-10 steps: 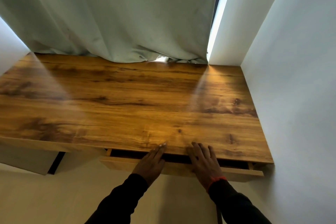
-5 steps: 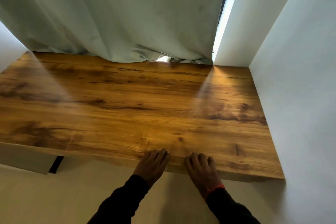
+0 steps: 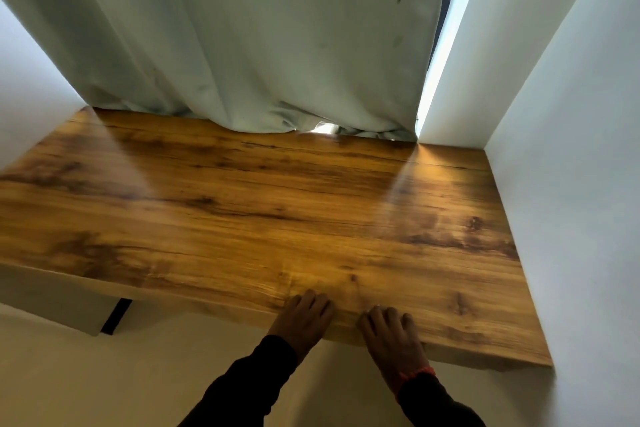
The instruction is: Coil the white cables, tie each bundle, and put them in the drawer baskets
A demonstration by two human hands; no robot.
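Both hands, left (image 3: 304, 321) and right (image 3: 393, 336), lie flat, fingers straight, on the desk edge (image 3: 221, 302), hiding the drawer

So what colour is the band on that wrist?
The wrist band is red-orange, seen in the head view.

Two hands: left hand (image 3: 304, 321), right hand (image 3: 393, 336); one desk (image 3: 242, 218); one curtain (image 3: 259, 38).

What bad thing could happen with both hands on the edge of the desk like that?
Fingers could get pinched: the left hand and right hand both lie over the front edge of the desk, where a drawer would slide, though no drawer shows now. The cables and baskets are out of sight too, so a cable caught at that edge would go unnoticed. The curtain rests on the desk's back edge and could snag on anything laid there.
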